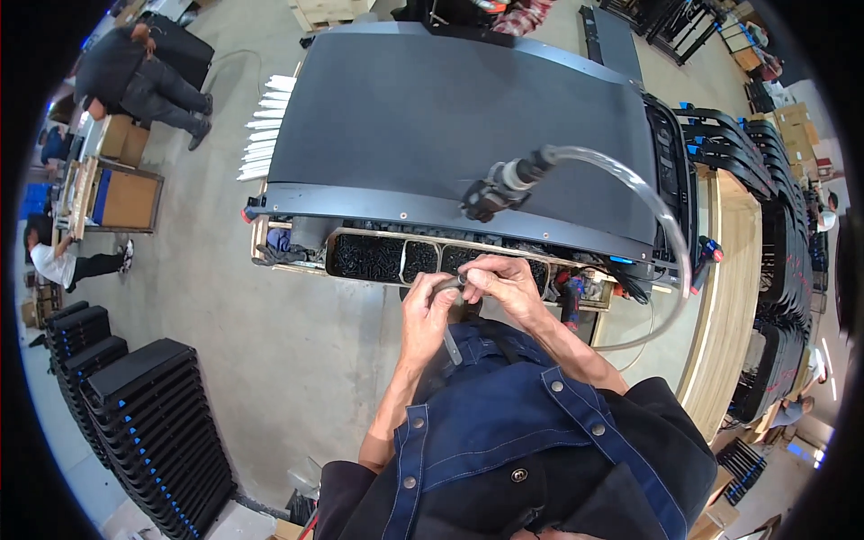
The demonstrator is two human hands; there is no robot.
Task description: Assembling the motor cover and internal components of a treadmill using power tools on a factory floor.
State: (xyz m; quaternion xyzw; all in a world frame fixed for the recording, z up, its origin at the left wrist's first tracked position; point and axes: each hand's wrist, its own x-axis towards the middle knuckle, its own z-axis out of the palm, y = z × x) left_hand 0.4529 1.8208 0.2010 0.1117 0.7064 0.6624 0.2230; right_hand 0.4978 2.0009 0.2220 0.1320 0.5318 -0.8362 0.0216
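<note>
In front of my chest, both hands meet on a short grey cylindrical piece [447, 284] with a dark end. My left hand [421, 315] is closed around its body. The fingers of my right hand [504, 286] pinch its end, partly hiding it. A flat grey strip [452, 346] shows below my left hand; whether it joins the held piece I cannot tell. Just beyond my hands, a wooden tray [301, 266] carries bins of small black screw-like parts [367, 256]. A dark air tool [493, 191] with a clear hose [661, 211] lies on the long black deck [450, 108].
White strips [263, 135] stick out at the deck's left end. A red-and-black power driver [572, 301] sits right of the bins. Stacked black panels [157, 432] stand at lower left. Wooden boards [720, 315] and black frames line the right. Another person's plaid sleeve [522, 16] shows across the deck.
</note>
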